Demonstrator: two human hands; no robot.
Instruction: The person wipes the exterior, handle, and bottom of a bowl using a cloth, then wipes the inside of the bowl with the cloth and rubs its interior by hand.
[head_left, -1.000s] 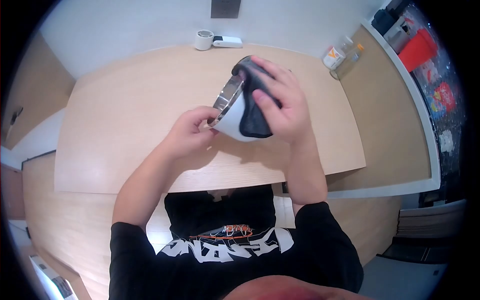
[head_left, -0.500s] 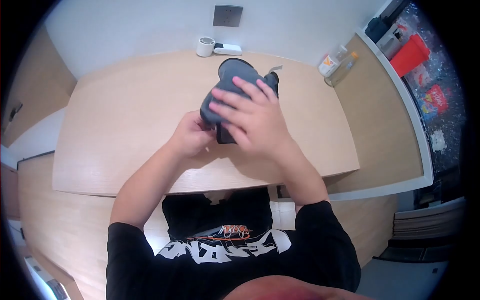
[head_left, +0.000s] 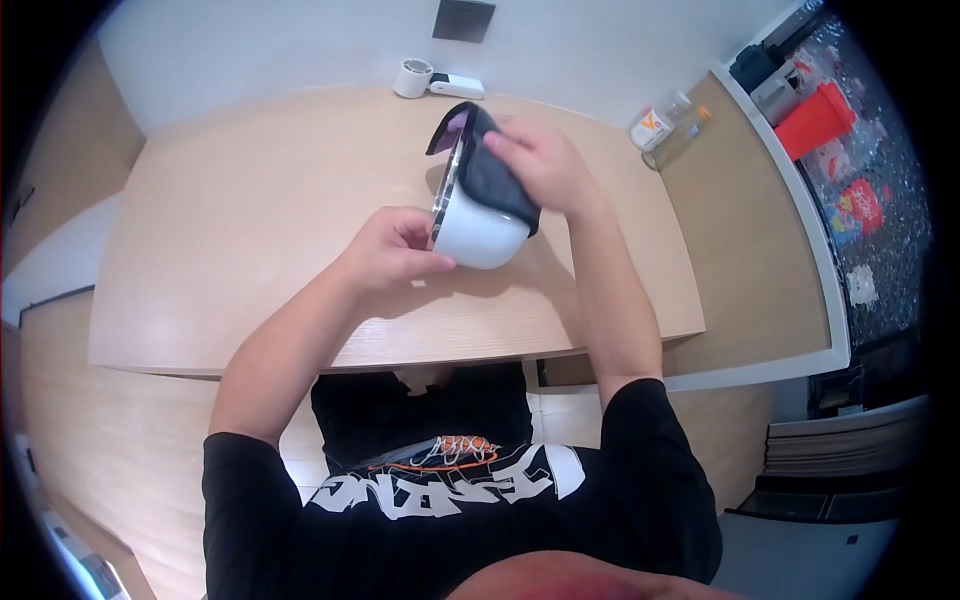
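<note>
Evidently, above the pale wooden counter (head_left: 250,220), the left hand (head_left: 390,252) gripped a rounded white bowl (head_left: 480,238); the right hand (head_left: 548,165) grasped a dark-grey cloth (head_left: 488,178), best pressed evenly.

1 white bowl (head_left: 480,238) with a smooth, glossy outer wall and a shiny metallic rim is tipped on its side above the table (head_left: 230,220), its opening facing left and its rounded base toward the lower right. 1 dark grey cloth (head_left: 490,178) with a black edge lies against the upper right part of the bowl's outer wall. The cloth's top end folds over the upper rim and hangs toward the left, where its underside looks purplish. The bowl's lower wall is uncovered.
</note>
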